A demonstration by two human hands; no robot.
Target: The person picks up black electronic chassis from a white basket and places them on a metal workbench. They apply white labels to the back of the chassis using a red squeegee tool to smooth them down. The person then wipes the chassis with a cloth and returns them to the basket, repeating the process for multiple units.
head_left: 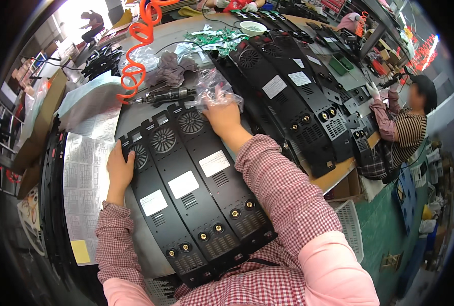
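Three long black metal panels lie side by side in front of me, each with a round fan grille, a white label and two brass-coloured fittings. My left hand rests along the outer edge of the leftmost panel, its fingers stretched and thumb apart. Beyond the top of the right panel, my right hand has bent fingers in the film of a clear plastic bag. The plastic partly covers those fingertips. Next to the bag lies a dark power screwdriver.
An orange coiled hose hangs beyond the panels. Printed sheets lie at left. More black panels cover the bench at right. Green circuit boards and a white bowl sit farther back. A co-worker sits at right.
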